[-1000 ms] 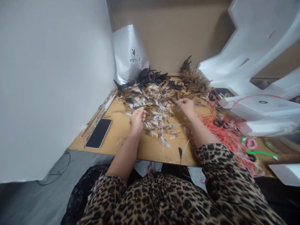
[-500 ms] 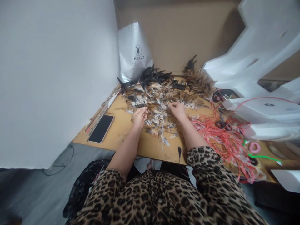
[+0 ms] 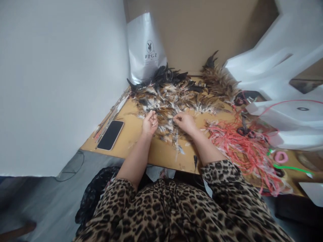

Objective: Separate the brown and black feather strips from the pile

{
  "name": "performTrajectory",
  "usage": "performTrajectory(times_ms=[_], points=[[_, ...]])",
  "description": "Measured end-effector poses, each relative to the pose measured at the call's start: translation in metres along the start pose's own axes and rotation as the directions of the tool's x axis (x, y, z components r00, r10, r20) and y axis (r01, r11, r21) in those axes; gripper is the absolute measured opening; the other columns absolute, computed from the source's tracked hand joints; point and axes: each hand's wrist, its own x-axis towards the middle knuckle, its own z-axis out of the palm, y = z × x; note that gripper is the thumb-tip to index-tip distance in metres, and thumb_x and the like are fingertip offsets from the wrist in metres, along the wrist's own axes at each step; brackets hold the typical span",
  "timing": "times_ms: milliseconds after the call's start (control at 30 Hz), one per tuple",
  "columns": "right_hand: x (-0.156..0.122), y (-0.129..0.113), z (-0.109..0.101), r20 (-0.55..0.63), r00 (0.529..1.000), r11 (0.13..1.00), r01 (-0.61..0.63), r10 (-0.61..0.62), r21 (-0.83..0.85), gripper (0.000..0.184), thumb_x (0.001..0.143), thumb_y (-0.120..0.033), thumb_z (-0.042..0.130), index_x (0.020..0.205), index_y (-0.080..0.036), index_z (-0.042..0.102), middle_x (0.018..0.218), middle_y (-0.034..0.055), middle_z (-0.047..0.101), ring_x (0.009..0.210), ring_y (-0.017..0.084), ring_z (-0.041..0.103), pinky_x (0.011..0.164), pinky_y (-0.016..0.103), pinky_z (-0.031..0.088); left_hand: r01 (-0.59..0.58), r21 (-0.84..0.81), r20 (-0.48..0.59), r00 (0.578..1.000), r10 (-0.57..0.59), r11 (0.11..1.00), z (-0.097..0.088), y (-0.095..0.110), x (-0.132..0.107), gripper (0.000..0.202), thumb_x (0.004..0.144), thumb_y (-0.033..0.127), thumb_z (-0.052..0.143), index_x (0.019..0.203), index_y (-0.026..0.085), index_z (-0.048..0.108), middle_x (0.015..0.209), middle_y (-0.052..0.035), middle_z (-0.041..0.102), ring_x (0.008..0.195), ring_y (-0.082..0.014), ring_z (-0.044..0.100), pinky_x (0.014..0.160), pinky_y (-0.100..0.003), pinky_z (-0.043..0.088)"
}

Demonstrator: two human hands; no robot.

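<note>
A heap of brown, white and black feathers (image 3: pixel 164 95) covers the middle of the tabletop (image 3: pixel 164 158). At its near side, my left hand (image 3: pixel 150 123) is closed with the palm turned up and fingers curled; what it pinches is too small to make out. Facing it, my right hand (image 3: pixel 185 122) is closed too, thumb and fingertips pressed together over the feathers. Whatever lies between those fingertips is hidden. Loose feathers lie between and below both hands.
A phone (image 3: pixel 111 135) lies at the left, beside thin sticks (image 3: pixel 107 117). Behind the heap stands a white bag (image 3: pixel 146 50); brown feathers (image 3: pixel 220 82) lie right of it. Tangled red strips (image 3: pixel 239 144), black scissors (image 3: pixel 244 129), a pink ring (image 3: pixel 281 156) and white foam (image 3: pixel 280 124) occupy the right.
My right hand has moved left, closer to my left hand. My left hand has turned slightly, its fingers pointing more upward. The view has shifted a little.
</note>
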Motion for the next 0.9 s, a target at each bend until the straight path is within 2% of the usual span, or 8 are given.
performTrajectory(times_ms=[167,367,533,600,700,800,900], points=[[-0.007,-0.004,-0.005,0.184,0.981,0.991,0.076,-0.055,-0.112,0.015,0.072,-0.024,0.051,0.072,-0.02,0.065,0.075,0.0021,0.065,0.068,0.013,0.055,0.062,0.022,0.035,0.05,-0.042,0.032,0.998,-0.049,0.998,-0.001,0.003,-0.002,0.019,0.077,0.036,0.056,0.074,0.017,0.057,0.054,0.004,0.039,0.034,-0.0008,0.02,0.03,-0.017,0.013],[-0.009,-0.012,-0.002,0.214,0.977,0.974,0.044,0.005,-0.224,0.016,0.07,-0.028,0.053,0.079,-0.022,0.066,0.078,0.004,0.066,0.071,0.016,0.057,0.059,0.023,0.033,0.048,-0.016,0.061,0.997,-0.047,0.999,0.002,0.003,-0.004,0.021,0.076,0.038,0.056,0.075,0.017,0.057,0.054,0.0034,0.037,0.036,-0.0015,0.02,0.031,-0.017,0.013],[-0.01,-0.016,0.004,0.211,0.976,0.981,-0.021,0.062,-0.195,0.014,0.07,-0.026,0.052,0.071,-0.021,0.065,0.073,0.0037,0.066,0.067,0.015,0.056,0.056,0.023,0.032,0.085,0.007,0.034,0.996,-0.086,0.996,0.006,0.005,-0.008,0.023,0.077,0.039,0.055,0.075,0.017,0.057,0.053,0.0034,0.036,0.037,-0.0017,0.021,0.031,-0.016,0.014],[-0.009,-0.015,0.005,0.217,0.974,0.994,-0.044,0.065,-0.1,0.013,0.069,-0.025,0.052,0.066,-0.019,0.064,0.069,0.0026,0.065,0.063,0.013,0.055,0.056,0.022,0.033,0.092,-0.016,0.06,0.994,-0.091,0.996,0.007,0.005,-0.009,0.022,0.077,0.038,0.055,0.074,0.016,0.057,0.053,0.0033,0.037,0.037,-0.0018,0.022,0.031,-0.016,0.015],[-0.008,-0.011,0.005,0.231,0.969,0.974,-0.13,0.085,0.187,0.013,0.066,-0.026,0.054,0.065,-0.016,0.063,0.063,0.0009,0.062,0.056,0.01,0.051,0.056,0.02,0.036,0.091,-0.027,0.095,0.992,-0.088,0.995,0.007,0.004,-0.009,0.02,0.076,0.035,0.057,0.074,0.016,0.057,0.054,0.0031,0.038,0.038,-0.0018,0.025,0.031,-0.016,0.016],[-0.006,-0.01,0.002,0.216,0.959,0.85,-0.265,0.183,0.456,0.019,0.064,-0.032,0.058,0.068,-0.014,0.062,0.059,-0.0007,0.058,0.051,0.008,0.046,0.053,0.02,0.036,0.064,0.003,0.145,0.987,-0.064,0.998,0.007,0.002,-0.008,0.018,0.072,0.032,0.061,0.074,0.015,0.057,0.054,0.0035,0.039,0.038,-0.0011,0.027,0.031,-0.015,0.015],[-0.005,-0.012,0.001,0.192,0.952,0.714,-0.307,0.24,0.629,0.026,0.061,-0.038,0.063,0.069,-0.013,0.062,0.055,-0.0023,0.055,0.048,0.007,0.042,0.05,0.02,0.034,-0.005,0.093,0.19,0.982,-0.013,0.996,0.008,-0.003,-0.008,0.02,0.067,0.029,0.066,0.076,0.014,0.057,0.055,0.0037,0.043,0.038,-0.0004,0.031,0.032,-0.014,0.015]])
